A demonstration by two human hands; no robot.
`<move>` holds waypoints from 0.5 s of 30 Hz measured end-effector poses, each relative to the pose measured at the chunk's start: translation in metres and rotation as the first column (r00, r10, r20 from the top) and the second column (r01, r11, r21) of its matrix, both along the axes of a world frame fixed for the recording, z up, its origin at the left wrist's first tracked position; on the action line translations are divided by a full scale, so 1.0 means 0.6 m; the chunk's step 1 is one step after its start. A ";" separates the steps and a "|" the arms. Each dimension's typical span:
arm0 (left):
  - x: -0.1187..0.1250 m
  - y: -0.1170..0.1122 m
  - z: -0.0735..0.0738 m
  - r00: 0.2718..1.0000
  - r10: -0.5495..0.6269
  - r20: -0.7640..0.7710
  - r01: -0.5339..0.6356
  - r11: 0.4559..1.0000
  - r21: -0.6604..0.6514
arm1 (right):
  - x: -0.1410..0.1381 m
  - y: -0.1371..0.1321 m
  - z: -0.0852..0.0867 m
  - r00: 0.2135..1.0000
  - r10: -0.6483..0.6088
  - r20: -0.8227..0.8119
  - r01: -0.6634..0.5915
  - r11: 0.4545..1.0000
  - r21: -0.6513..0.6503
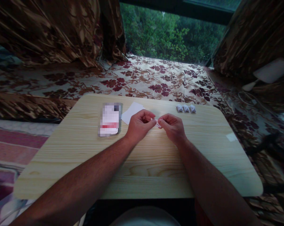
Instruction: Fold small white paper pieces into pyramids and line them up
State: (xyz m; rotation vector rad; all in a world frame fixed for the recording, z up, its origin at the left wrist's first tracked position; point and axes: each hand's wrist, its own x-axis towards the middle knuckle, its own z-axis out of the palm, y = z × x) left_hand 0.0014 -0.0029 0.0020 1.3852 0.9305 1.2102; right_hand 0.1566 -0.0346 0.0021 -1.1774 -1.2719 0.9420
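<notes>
Between both my hands is a small folded piece of white paper [157, 123], mostly covered by fingers. My left hand [142, 124] pinches its left end with thumb and fingers. At the other end, the thumb and forefinger of my right hand [172, 125] are closed on it. The hands hover low over the middle of the wooden table [142, 169]. Some white paper sheets [132, 112] lie flat just behind my left hand. Beyond my right hand, three small folded paper shapes [186, 108] stand in a row near the far edge.
A blurred-out flat package [110, 119] rests left of the sheets. A small white paper piece [231, 137] lies at the table's right edge. Behind the table, a flowered cloth [160, 78] covers a ledge below the window. A white lamp [272, 70] stands at right.
</notes>
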 end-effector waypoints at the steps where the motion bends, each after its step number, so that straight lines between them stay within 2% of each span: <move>1: 0.000 0.000 0.001 1.000 0.000 0.002 0.000 1.000 -0.005 | 0.000 0.000 0.000 1.000 0.000 -0.001 0.000 1.000 0.002; 9: 0.001 -0.003 0.006 0.997 -0.032 0.073 0.036 0.998 -0.058 | -0.003 -0.002 -0.001 1.000 -0.024 0.015 0.024 0.999 0.029; 15: 0.001 -0.002 0.003 0.998 -0.037 0.050 0.040 0.998 -0.048 | -0.003 -0.002 -0.003 0.999 -0.040 0.021 0.040 0.999 0.024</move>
